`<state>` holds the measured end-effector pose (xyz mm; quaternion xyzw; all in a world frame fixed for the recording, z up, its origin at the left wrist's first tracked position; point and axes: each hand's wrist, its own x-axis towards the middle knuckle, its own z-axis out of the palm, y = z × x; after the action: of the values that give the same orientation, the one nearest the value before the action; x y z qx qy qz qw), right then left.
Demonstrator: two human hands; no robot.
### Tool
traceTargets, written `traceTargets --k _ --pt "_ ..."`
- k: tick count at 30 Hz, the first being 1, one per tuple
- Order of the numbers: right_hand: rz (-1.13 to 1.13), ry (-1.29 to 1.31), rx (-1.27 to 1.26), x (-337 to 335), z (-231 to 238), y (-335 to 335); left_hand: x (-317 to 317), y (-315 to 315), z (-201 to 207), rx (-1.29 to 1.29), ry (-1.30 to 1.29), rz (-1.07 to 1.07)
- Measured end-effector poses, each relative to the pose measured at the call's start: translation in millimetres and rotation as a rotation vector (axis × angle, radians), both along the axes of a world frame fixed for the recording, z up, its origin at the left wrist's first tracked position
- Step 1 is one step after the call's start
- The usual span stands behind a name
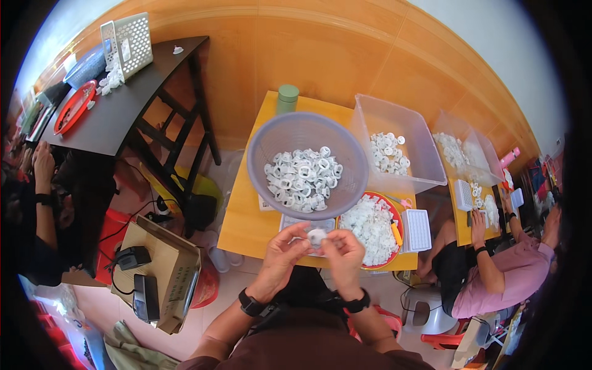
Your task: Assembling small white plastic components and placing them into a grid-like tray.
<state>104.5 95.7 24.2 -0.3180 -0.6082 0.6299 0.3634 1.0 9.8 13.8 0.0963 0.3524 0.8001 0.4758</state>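
Between my two hands, over the near edge of the table, is a small round white plastic part (317, 237). My left hand (285, 249) pinches it from the left with thumb and fingers. From the other side my right hand (345, 249) grips its right edge with bent fingers. Just beyond them a grey-purple plastic basket (260, 132) holds a heap of white ring-shaped parts (302, 179). A red-rimmed round tray (395, 213) full of small whitish pieces (368, 229) lies by my right hand. Partly hidden behind my hands is a pale tray (291, 223).
A clear plastic bin (425, 157) with white parts stands at the back right, near a green canister (287, 98). A white gridded tray (416, 230) and yellow-handled tool (396, 234) lie right. A cardboard box (163, 265) is on the left; people sit on both sides.
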Motion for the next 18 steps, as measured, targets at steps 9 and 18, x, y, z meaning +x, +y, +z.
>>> traceTargets --k 9,18 --pt "-0.514 -0.103 0.547 17 79 138 -29 -63 99 0.215 0.877 0.04" --pt "0.284 -0.551 0.777 5 -5 42 15 -77 174 0.72 0.922 0.464"
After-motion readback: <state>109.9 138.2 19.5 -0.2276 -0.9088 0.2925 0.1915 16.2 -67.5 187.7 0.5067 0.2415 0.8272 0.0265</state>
